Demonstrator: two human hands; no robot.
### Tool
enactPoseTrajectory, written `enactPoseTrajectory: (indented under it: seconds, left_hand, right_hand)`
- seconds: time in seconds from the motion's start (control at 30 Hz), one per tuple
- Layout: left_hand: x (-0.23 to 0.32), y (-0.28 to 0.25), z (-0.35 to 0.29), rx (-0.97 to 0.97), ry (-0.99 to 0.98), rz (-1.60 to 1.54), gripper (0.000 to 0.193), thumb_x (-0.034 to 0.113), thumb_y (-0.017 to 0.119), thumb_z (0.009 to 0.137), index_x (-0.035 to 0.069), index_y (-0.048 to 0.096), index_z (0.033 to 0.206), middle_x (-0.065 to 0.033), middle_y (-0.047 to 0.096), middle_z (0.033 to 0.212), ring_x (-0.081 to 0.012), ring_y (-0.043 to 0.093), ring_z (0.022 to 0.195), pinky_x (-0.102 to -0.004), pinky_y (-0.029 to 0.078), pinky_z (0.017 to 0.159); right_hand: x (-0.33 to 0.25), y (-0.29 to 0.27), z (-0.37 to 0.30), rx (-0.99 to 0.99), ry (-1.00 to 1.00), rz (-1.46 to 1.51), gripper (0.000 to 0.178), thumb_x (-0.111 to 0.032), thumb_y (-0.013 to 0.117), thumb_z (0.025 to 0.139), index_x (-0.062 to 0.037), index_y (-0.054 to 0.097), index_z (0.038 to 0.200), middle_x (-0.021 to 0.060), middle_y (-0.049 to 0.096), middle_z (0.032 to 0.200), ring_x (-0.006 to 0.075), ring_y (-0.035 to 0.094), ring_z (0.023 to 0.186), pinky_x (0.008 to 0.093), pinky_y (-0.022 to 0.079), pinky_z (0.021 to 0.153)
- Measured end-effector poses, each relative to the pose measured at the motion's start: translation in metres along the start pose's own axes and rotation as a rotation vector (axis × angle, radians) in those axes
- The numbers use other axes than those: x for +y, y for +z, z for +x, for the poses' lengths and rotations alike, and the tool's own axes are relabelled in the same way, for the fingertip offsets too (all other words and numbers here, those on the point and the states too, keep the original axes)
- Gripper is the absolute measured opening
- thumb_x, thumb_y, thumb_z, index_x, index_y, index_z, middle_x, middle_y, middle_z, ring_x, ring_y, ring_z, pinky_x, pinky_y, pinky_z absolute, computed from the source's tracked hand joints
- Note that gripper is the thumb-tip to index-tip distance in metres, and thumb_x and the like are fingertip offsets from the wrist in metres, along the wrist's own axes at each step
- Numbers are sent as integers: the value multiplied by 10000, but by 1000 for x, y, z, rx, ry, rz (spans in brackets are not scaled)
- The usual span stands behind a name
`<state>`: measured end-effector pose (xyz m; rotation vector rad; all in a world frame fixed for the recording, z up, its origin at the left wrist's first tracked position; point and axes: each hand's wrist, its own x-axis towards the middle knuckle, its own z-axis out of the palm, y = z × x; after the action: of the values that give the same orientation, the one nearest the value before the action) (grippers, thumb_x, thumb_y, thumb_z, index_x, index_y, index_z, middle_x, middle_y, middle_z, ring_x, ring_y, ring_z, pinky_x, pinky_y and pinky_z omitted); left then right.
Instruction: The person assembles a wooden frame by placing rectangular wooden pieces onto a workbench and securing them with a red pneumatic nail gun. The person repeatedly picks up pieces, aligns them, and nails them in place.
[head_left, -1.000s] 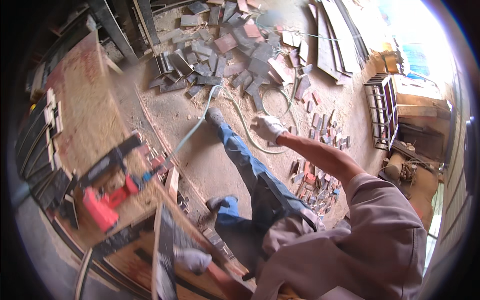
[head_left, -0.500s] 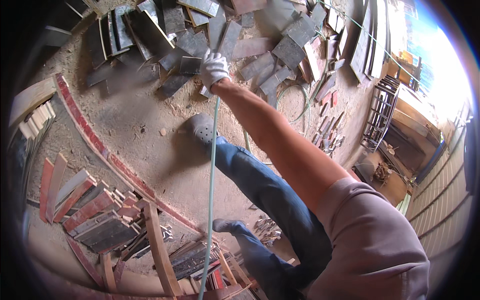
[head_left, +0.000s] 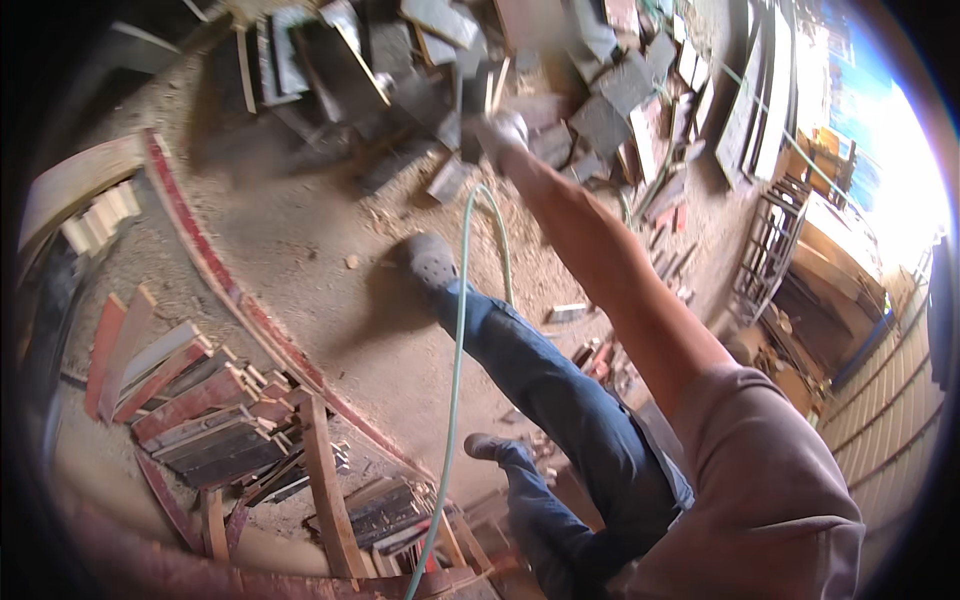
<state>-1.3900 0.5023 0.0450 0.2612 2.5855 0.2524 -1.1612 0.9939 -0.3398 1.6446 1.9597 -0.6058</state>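
Note:
My right hand, in a white glove, reaches far forward to a heap of dark wooden boards on the ground. Motion smears its fingers. A dark board stands right against them, but I cannot make out whether they grip it. A pale green hose climbs from the lower edge, arches just below the hand and comes down behind my leg. My left hand is out of the picture.
A curved red-edged board divides the dusty ground on the left. Cut planks are stacked beyond it, beside an upright timber. A metal rack stands at right. My shoe is on the ground below the heap.
The view has shifted, and my right hand now appears farther right over the heap. The hose, nearly straight before, now shows a rounded arch below the hand.

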Motion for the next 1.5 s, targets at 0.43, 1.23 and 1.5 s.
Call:
enactPoseTrajectory:
  seconds: [0.43, 1.23, 1.5]
  left_hand:
    - [-109, -126, -181, 233, -234, -525, 678, 467, 572, 999, -13, 437, 1458, -210, 549, 1385, -351, 555, 1260, -447, 434, 1068]
    - [-517, -452, -265, 428, -51, -1125, 691, 391, 712, 936, -15, 488, 1448, -171, 636, 1257, -256, 601, 1150, -362, 457, 1011]
    - [-467, -504, -198, 546, 150, -295, 1071, 529, 847, 719, 11, 353, 1515, -242, 506, 1408, -430, 472, 1311, -527, 397, 1087]
  right_hand:
    - [-49, -264, -573, -296, -570, 265, 473, -345, 906, 643, -29, 565, 728, 124, 561, 835, 259, 546, 715, 409, 455, 624]
    - [-458, -131, -1123, -1173, -771, 806, 313, -144, 741, 928, -12, 644, 1195, 89, 700, 1079, 160, 680, 916, 310, 564, 832]
    - [-568, -67, -1082, -1355, -440, 990, 345, 21, 654, 930, 6, 627, 1274, 88, 711, 1135, 216, 697, 961, 352, 587, 865]
